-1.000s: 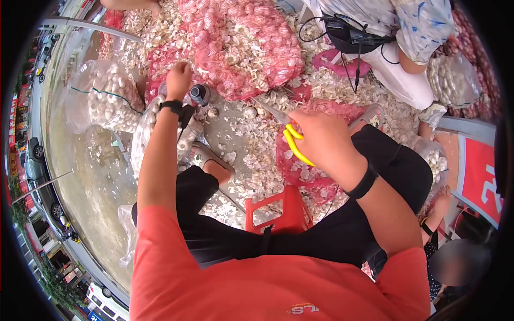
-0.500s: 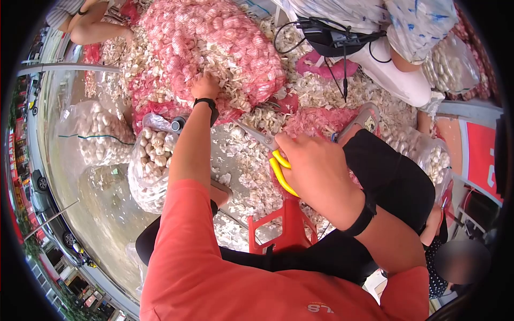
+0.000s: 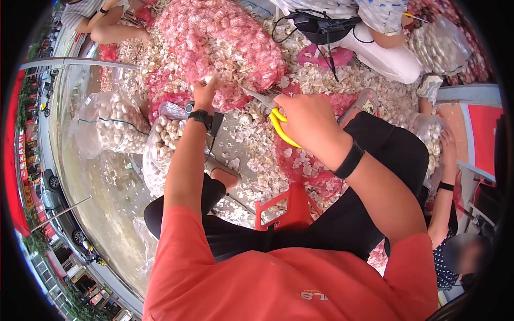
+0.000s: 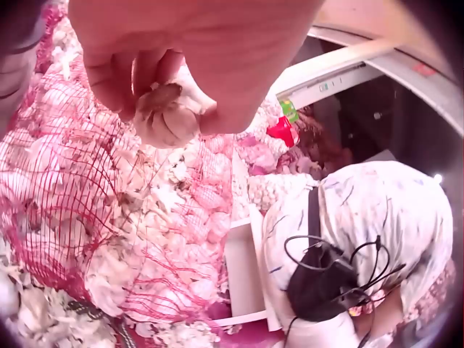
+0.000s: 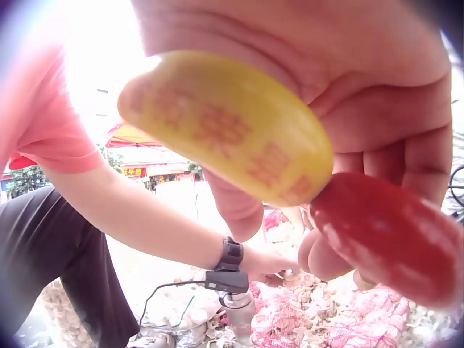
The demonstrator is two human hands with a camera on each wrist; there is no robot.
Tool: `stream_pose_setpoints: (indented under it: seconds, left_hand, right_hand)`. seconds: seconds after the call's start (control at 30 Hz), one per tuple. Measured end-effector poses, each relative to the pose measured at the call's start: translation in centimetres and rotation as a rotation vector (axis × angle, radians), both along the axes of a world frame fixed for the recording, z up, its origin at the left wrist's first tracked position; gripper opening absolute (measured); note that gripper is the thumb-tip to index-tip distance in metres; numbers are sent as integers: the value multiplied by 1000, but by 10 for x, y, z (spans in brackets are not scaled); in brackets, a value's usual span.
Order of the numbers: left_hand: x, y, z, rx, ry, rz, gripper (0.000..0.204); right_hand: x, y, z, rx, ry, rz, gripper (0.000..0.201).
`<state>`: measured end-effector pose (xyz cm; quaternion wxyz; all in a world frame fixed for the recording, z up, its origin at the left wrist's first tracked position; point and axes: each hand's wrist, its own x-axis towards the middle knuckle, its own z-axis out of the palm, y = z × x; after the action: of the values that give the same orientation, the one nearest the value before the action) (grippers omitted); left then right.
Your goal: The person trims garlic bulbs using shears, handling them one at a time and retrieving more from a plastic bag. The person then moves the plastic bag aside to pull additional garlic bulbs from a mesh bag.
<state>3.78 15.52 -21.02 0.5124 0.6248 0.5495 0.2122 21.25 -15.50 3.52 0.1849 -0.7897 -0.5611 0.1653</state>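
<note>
My left hand pinches a garlic bulb between thumb and fingers, just above the near edge of a large red mesh sack. That sack lies open, with garlic and dry skins spilling from its middle. In the left wrist view the bulb's cut stem end shows under the fingers. My right hand grips a pair of shears, blades pointing forward and left toward the sack. One shears handle is yellow and the other red, both seen close in the right wrist view.
A clear plastic bag of trimmed garlic stands by my left forearm, with a bottle beside it. Another filled bag is farther left. Garlic skins litter the floor around a red stool. Other people sit ahead and at right.
My left hand moved from near the plastic bag to the mesh sack's middle, then drew back slightly with a garlic bulb. The right hand keeps holding the shears, shifting little.
</note>
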Motion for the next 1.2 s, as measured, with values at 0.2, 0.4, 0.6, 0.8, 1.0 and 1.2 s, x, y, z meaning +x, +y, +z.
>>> stream_pose_setpoints:
  seconds: [0.2,0.4,0.6,0.8,1.0,1.2]
  left_hand:
    - [-22,-66,99,-551,-310,-131,25]
    - [-55,-110,192,-698,-636,-215,42]
    - [-61,-144,238,-790,-796,-215,44]
    - [-54,-146,218,-935,-762,-151,37]
    - [-44,-142,188,-893,-698,-4,27]
    - [-41,-148,188,-547,-409,-87,35]
  right_hand:
    - [-1,4,-12,16,-19,18,23]
    - [-15,7,2,28,326,-11,48]
    - [-27,11,-15,8,756,109,71]
    - [-48,12,-42,217,532,7,63]
    - [-55,20,-54,-4,502,-62,49]
    - [-66,15,-77,-41,689,-126,46]
